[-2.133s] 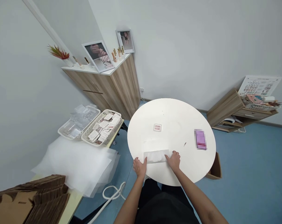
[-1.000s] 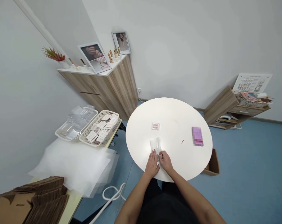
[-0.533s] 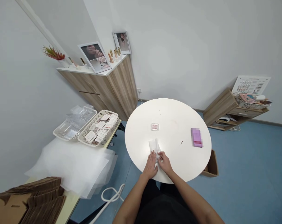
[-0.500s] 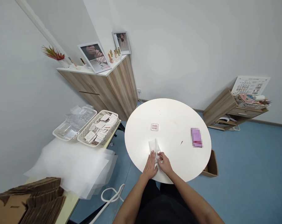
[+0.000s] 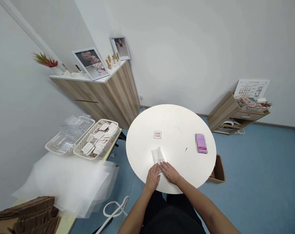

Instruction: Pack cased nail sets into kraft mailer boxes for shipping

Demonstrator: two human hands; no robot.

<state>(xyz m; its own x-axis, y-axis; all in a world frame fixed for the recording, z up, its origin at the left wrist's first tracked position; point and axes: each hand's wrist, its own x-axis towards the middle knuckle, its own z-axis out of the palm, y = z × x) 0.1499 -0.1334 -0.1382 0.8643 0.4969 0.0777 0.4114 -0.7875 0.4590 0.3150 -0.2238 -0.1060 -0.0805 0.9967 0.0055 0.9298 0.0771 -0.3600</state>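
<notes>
A folded white wrapping sheet lies on the white round table, close to its near edge. My left hand grips the sheet's near left side, with its fingers together on the fold. From the right, my right hand pinches the same near end, and the fingertips of both hands almost meet. Whatever may be inside the sheet is hidden. Just beyond the sheet sits a small clear case with pinkish pieces in it.
A pixelated purple item lies on the table's right side. At left are a basket of small cards, a basket of clear plastic cases, loose translucent white sheets and stacked brown cardboard. A cardboard box stands below right.
My right hand's fingers have gone from a raised pinch to lying lower along the sheet. My left hand has slid toward me, from flat on the sheet to its near end.
</notes>
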